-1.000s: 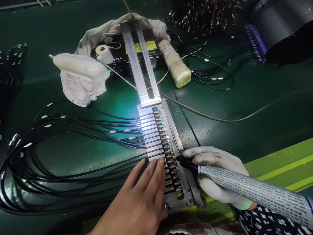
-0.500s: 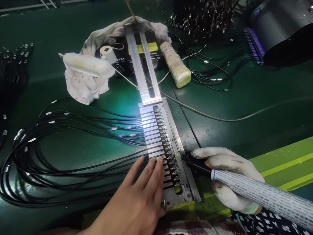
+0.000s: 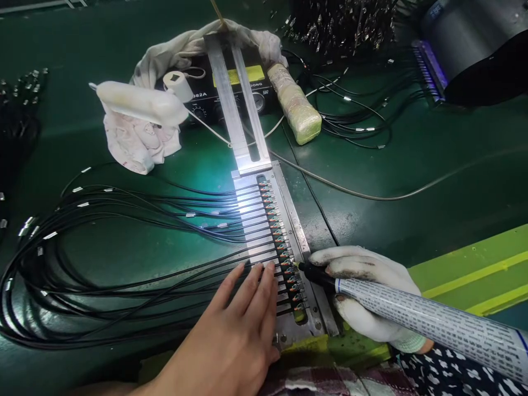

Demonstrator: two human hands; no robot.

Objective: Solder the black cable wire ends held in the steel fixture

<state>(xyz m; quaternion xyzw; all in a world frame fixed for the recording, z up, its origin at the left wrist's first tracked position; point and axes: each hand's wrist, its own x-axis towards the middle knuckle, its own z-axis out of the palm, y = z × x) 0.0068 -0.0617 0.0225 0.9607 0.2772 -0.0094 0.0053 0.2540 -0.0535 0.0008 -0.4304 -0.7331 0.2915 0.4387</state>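
Observation:
My left hand point(image 3: 241, 324) is bare and lies flat, fingers stretched, over the black cables at the lower part of the metal fixture point(image 3: 284, 214). Black cables point(image 3: 140, 220) loop at the left and run side by side into the fixture, their stripped ends with small orange and green wires in a column. My right hand point(image 3: 367, 291), in a white glove with bare fingertips, is closed around a pen-like tool point(image 3: 396, 308) with a black front and a printed white sleeve. The tool's thin tip is at the column of wire ends, right of my left fingertips.
Behind the fixture stands a black control box point(image 3: 206, 104) draped with cloth. A wrapped yellowish block point(image 3: 307, 124), a white lamp-like piece point(image 3: 140, 104) and a grey cord point(image 3: 355, 195) lie around it. Cable bundles point(image 3: 346, 27) and a dark machine point(image 3: 474, 49) are at the back right.
My right hand has moved left with the tool, bringing its tip closer to the wire ends. My left hand has stayed on the cables. The view has shifted slightly.

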